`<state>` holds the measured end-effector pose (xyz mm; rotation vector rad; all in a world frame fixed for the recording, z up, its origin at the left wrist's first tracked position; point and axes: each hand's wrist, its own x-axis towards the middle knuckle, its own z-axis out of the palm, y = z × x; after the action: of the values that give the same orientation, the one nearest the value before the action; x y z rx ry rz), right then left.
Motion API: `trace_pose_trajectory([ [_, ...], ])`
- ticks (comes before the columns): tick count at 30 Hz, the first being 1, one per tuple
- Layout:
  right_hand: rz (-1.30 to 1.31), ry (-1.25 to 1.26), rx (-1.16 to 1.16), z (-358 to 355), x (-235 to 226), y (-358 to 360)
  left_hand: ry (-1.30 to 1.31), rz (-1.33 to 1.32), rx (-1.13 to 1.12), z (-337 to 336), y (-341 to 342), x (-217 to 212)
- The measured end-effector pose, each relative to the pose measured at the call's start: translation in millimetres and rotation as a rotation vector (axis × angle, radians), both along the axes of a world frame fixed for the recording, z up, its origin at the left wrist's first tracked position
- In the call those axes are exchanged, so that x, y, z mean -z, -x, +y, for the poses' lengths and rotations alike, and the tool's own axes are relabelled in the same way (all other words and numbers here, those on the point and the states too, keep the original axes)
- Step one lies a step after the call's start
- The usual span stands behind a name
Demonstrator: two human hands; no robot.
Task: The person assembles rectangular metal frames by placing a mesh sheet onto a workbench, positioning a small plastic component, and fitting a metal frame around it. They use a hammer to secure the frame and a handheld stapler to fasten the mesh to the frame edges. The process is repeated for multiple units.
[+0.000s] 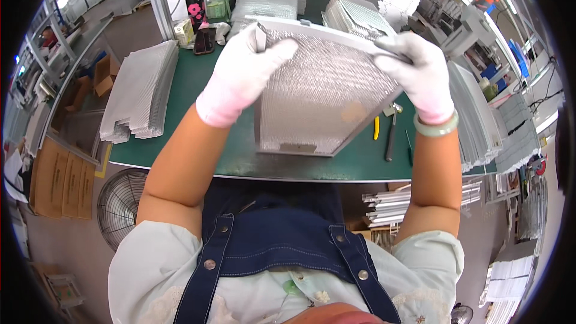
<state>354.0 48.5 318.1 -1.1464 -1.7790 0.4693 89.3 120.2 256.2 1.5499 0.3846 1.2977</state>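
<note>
A stack of mesh sheets (139,93) lies at the tabletop's left edge, and another stack (473,117) fills its right edge. Near the far left corner are a phone (204,41), a black bottle (195,9) and a green bottle (217,3); more sheets (360,15) are piled along the far edge. A hammer (391,135), a yellow handle (377,128) and a screwdriver (410,147) lie towards the front edge, right of the panel (321,99), which blocks the view of the tabletop's middle.

The tabletop (183,153) is green; a fan (123,207) and cartons (63,180) stand on the floor to its left.

Both hands are gloved and closed on the tilted panel: the left hand (243,72) grips its upper left corner, the right hand (422,69) its upper right. Whether its lower edge touches the tabletop, I cannot tell.
</note>
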Motion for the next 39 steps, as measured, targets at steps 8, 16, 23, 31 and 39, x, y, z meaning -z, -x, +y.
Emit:
trace_pose_trajectory([
  [8,0.062,0.056,0.052,-25,42,20,0.251,0.111,0.107,-30,16,21],
  [16,0.276,0.264,0.031,1,107,-11,0.101,-0.050,-0.273,-2,-5,89],
  [23,0.247,0.212,0.113,0,110,-2,-0.393,0.140,-0.760,10,-11,94],
  [31,0.229,0.204,0.104,-6,112,-11,-0.035,-0.093,-0.194,4,-9,92],
  [39,0.345,0.134,-0.006,-7,127,-26,-0.103,-0.070,-0.046,-2,5,85],
])
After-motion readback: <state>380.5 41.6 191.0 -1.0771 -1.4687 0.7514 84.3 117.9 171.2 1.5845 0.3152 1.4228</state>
